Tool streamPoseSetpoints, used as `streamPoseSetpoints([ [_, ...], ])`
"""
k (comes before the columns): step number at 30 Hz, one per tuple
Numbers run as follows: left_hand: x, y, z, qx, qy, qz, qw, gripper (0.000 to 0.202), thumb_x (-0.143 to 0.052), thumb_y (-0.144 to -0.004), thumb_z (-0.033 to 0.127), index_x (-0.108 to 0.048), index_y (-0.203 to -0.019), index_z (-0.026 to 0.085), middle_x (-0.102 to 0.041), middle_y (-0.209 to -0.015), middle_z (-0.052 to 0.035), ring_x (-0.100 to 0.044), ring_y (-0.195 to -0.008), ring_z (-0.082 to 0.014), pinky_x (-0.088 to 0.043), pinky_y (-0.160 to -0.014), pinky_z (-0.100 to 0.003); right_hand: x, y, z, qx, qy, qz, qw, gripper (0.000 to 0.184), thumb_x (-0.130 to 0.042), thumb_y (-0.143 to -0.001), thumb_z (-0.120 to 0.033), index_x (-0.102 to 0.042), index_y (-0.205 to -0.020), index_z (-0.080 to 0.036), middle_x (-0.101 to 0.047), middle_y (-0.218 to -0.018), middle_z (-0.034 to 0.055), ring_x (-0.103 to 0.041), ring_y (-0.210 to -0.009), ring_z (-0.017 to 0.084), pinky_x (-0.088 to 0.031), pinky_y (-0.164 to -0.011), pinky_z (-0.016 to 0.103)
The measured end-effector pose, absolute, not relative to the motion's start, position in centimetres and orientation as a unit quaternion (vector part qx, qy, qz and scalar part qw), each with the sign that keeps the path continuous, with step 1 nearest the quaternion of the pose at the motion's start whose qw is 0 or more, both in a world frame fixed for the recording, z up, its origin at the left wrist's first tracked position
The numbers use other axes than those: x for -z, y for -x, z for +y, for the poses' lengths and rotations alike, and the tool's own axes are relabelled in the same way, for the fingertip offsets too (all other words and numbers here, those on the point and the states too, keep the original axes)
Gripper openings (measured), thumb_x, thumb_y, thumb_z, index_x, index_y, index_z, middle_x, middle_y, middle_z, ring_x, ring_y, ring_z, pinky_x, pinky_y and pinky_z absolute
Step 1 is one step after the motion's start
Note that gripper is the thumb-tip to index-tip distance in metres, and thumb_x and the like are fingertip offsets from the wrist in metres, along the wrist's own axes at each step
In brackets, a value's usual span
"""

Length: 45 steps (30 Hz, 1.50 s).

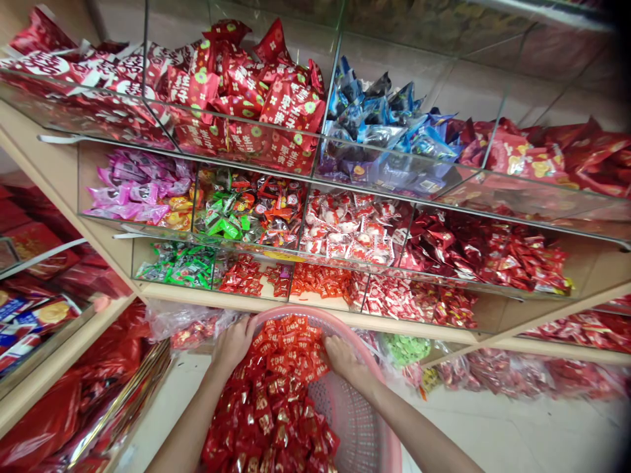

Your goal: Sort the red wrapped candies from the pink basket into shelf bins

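A pink plastic basket (392, 433) stands below the shelves, holding red wrapped candies (276, 420) and, toward the far side, brighter orange-red wrapped candies (288, 345). My left hand (234, 341) grips the basket's far left rim, its fingertips partly hidden. Inside the basket on the right, my right hand (341, 358) is closed, its curled fingers against the edge of the orange-red candies. Whatever those fingers hold is hidden. Perforated basket wall shows below the right wrist.
Ahead rises a tiered wooden shelf (197, 295) with glass dividers. Its bins hold blue packets (389, 125), purple candies (140, 184), green candies (180, 266) and white-red candies (352, 226). Bagged sweets (517, 371) lie on the floor beneath. Another shelf (64, 358) stands left.
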State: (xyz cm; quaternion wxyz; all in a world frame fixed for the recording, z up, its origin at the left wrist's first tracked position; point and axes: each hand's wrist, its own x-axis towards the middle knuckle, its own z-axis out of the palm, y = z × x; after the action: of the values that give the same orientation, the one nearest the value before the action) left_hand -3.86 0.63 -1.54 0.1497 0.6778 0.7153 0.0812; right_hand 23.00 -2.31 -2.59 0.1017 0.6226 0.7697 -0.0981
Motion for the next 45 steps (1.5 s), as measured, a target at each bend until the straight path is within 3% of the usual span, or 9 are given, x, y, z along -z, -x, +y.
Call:
streamPoseSetpoints([
  [8,1.5,3.8,0.6,-0.083,-0.676,0.716,0.154,0.057,-0.015,-0.088,0.053,-0.059,-0.105,0.021,-0.069,-0.094,-0.0117,-0.064,-0.082,-0.0254,-0.043,-0.067,-0.032,3.9,-22.8,-1.7,0.095,-0.651,0.748,0.085,0.030,-0.040,-0.084,-0.009,-0.055,-0.109,-0.014,-0.065,-0.096,0.0118,-0.060,-0.090,0.021,-0.045,-0.076,0.029],
  [18,1.8,3.9,0.7,-0.085,-0.685,0.708,0.148,0.055,-0.014,-0.088,0.051,-0.058,-0.103,0.021,-0.069,-0.092,-0.0102,-0.065,-0.082,-0.0248,-0.042,-0.066,-0.031,3.7,-22.2,-1.2,0.093,-0.659,0.740,0.099,0.037,-0.042,-0.084,-0.011,-0.048,-0.120,-0.010,-0.065,-0.097,0.0126,-0.061,-0.090,0.022,-0.046,-0.073,0.029],
  [25,1.9,4.0,0.8,-0.085,-0.685,0.708,0.150,0.054,-0.015,-0.088,0.051,-0.058,-0.104,0.021,-0.069,-0.093,-0.0104,-0.064,-0.083,-0.0242,-0.042,-0.066,-0.030,2.1,-24.3,-1.2,0.082,-0.627,0.775,0.010,0.014,-0.048,-0.083,-0.021,-0.060,-0.088,-0.017,-0.064,-0.088,0.0081,-0.058,-0.083,0.019,-0.041,-0.072,0.027],
  [34,1.8,3.9,0.8,-0.086,-0.687,0.707,0.144,0.053,-0.014,-0.089,0.051,-0.057,-0.099,0.022,-0.069,-0.091,-0.0097,-0.065,-0.082,-0.0249,-0.042,-0.065,-0.031,-3.2,-21.3,6.6,0.148,-0.687,0.692,-0.166,0.020,-0.047,-0.084,-0.030,-0.061,-0.077,-0.019,-0.065,-0.074,0.0035,-0.057,-0.068,0.012,-0.033,-0.058,0.020],
  [45,2.1,4.0,0.8,-0.096,-0.687,0.706,0.141,0.052,-0.014,-0.089,0.050,-0.057,-0.097,0.022,-0.070,-0.089,-0.0095,-0.065,-0.080,-0.0251,-0.042,-0.064,-0.031,-0.1,-18.4,12.6,0.261,-0.772,0.571,-0.092,0.028,-0.061,-0.071,-0.044,-0.062,-0.068,-0.016,-0.065,-0.077,0.0098,-0.060,-0.070,0.018,-0.041,-0.058,0.025],
])
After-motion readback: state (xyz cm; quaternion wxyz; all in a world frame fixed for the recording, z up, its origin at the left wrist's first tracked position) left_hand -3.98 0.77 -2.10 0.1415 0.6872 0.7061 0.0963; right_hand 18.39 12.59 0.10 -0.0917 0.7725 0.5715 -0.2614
